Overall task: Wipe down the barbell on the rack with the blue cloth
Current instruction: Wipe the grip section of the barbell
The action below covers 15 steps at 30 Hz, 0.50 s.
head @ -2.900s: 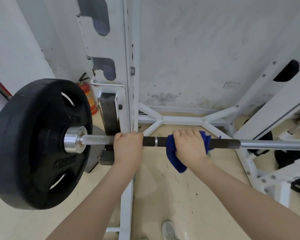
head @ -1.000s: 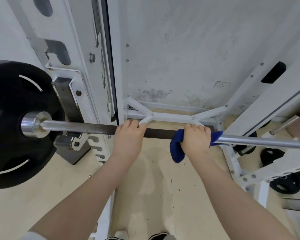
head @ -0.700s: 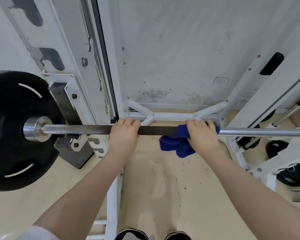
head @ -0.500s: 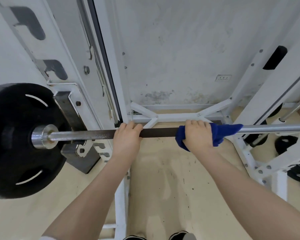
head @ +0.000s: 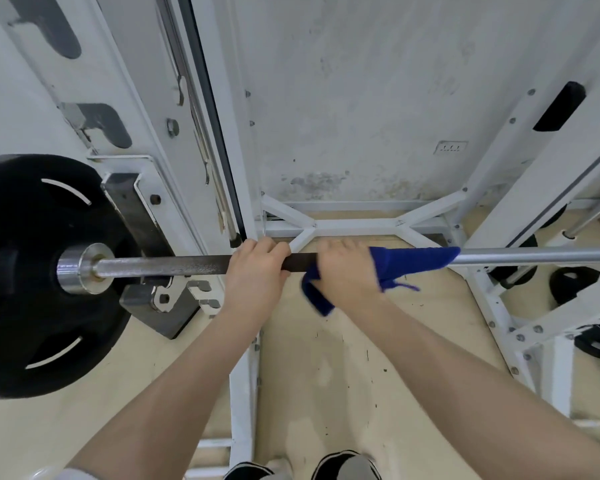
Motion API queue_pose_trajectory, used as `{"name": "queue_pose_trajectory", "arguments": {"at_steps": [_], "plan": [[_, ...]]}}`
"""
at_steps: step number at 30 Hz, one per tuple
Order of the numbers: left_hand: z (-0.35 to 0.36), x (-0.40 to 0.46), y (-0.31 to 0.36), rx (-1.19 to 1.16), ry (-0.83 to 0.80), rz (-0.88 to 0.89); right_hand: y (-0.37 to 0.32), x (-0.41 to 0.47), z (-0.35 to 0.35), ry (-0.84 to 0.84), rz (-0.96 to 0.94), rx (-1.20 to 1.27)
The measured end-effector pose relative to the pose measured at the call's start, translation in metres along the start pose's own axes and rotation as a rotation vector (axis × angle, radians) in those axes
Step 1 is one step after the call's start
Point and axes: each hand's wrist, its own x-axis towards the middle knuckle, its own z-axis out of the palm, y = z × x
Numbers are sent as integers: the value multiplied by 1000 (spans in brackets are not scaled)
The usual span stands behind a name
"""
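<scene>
The barbell (head: pixel 174 265) lies horizontally across the white rack (head: pixel 187 140), with a black weight plate (head: pixel 25 271) on its left end. My left hand (head: pixel 257 271) grips the dark knurled part of the bar. Just to its right, my right hand (head: pixel 347 271) grips the blue cloth (head: pixel 413 263) wrapped around the bar. The cloth stretches rightward along the bar and a corner of it hangs below my right hand. Right of the cloth the bar is shiny silver.
White rack uprights and floor braces (head: pixel 354 225) stand ahead against a stained wall. Several black plates (head: pixel 572 282) sit low on the right. A white base rail (head: pixel 243 393) runs along the beige floor between my arms. My shoes (head: pixel 343 465) show at the bottom.
My right hand slid the cloth leftward along the bar, close to my left hand, leaving a tail stretched to the right. My left hand kept its grip.
</scene>
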Motion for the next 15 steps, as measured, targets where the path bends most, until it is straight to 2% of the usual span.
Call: {"name": "queue_pose_trajectory", "arguments": {"at_steps": [2, 4, 6, 9, 11, 15], "plan": [[-1, 1, -4, -2, -20, 20, -26, 5, 1, 138, -70, 43], [-4, 2, -7, -24, -37, 57, -16, 4, 2, 135, -141, 61], [-12, 1, -12, -60, -82, 53, 16, 2, 2, 2, -55, 124], [-19, -3, -23, -13, -135, 7, 40, -3, -1, 7, 172, -26], [-23, -7, -34, 87, -134, -27, 23, 0, -1, -38, 168, -5], [-34, -13, -54, 282, -204, -107, -41, 17, -6, 24, 51, 62]]}}
